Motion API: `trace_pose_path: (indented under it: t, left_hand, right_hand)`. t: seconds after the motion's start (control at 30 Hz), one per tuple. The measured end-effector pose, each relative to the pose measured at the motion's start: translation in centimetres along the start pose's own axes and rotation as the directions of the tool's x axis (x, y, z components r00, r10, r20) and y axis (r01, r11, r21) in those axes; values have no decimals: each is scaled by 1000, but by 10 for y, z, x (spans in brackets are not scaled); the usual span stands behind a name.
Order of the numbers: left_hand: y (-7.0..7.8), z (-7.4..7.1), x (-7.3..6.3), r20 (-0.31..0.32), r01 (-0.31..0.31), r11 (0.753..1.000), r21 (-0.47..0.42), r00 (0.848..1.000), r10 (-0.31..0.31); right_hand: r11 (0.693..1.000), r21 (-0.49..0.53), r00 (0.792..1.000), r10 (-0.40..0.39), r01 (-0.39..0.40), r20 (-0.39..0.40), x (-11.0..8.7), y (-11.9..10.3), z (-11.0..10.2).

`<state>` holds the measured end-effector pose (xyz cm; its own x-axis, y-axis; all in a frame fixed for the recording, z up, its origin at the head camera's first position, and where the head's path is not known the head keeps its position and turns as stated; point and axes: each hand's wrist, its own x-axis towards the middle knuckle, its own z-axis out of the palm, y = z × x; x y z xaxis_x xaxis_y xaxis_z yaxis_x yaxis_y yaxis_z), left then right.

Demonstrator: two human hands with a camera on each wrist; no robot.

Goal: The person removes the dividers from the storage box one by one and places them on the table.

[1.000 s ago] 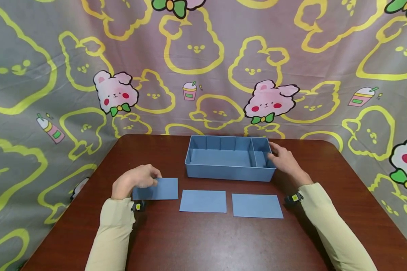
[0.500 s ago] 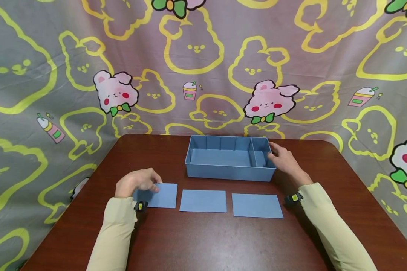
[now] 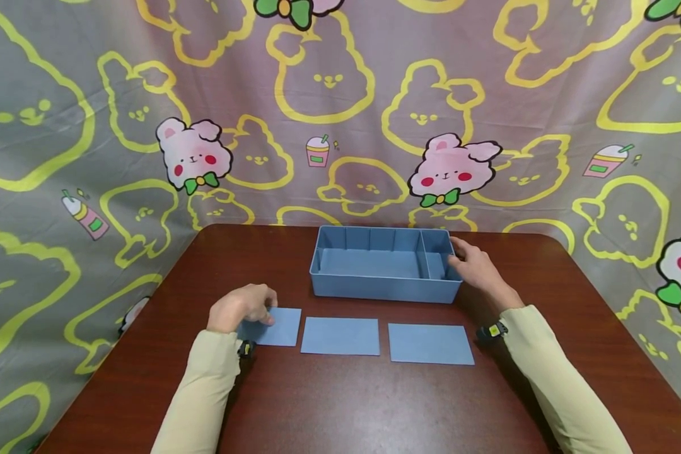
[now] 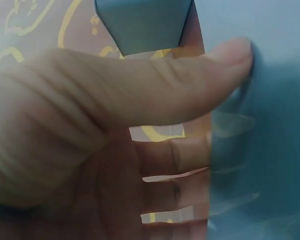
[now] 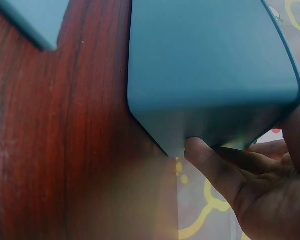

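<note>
My left hand [image 3: 244,308] lies over the leftmost thin blue panel [image 3: 286,328] on the table, covering its left part. In the left wrist view the thumb [image 4: 230,52] touches the face of the panel [image 4: 280,110], and the other fingertips meet its edge. Beyond sits a blue divided box [image 3: 386,290], with one wide compartment and a narrower one on the right. My right hand [image 3: 477,265] holds the box's right end. Its thumb [image 5: 200,150] presses the end wall in the right wrist view, while the other fingers reach round toward the back and rim.
Two more blue panels, a middle one [image 3: 340,336] and a right one [image 3: 431,344], lie flat in a row in front of the box. The dark wooden table [image 3: 363,410] ends against a patterned curtain [image 3: 340,126].
My left hand has drawn the left panel nearer to the person, then slid it right, close to the middle panel. The right hand and the box stay still.
</note>
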<state>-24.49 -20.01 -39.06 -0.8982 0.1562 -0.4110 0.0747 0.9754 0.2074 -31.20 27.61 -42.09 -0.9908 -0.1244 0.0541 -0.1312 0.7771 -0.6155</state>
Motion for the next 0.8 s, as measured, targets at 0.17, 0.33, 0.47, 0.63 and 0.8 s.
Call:
trace_pose_path:
  t: [0.17, 0.33, 0.47, 0.63, 0.8]
  left_hand:
    - [4, 1, 0, -19, 23, 1000, 9, 1000, -23]
    - [7, 0, -1, -22, 29, 999, 15, 999, -29]
    - [7, 0, 0, -22, 33, 999, 12, 999, -33]
    - [6, 0, 1, -45, 26, 1000, 10, 999, -26]
    - [7, -1, 2, -106, -4, 1000, 19, 994, 6]
  right_hand:
    - [1000, -5, 1000, -1, 1, -1, 0, 1, 0]
    - [1000, -10, 1000, 0, -1, -3, 0, 3, 0]
    - [1000, -8, 1000, -4, 4, 0, 0, 4, 0]
    - [1000, -2, 1000, -8, 8, 0, -1, 4, -1]
    - [1000, 2, 1000, -9, 9, 1, 0, 2, 0]
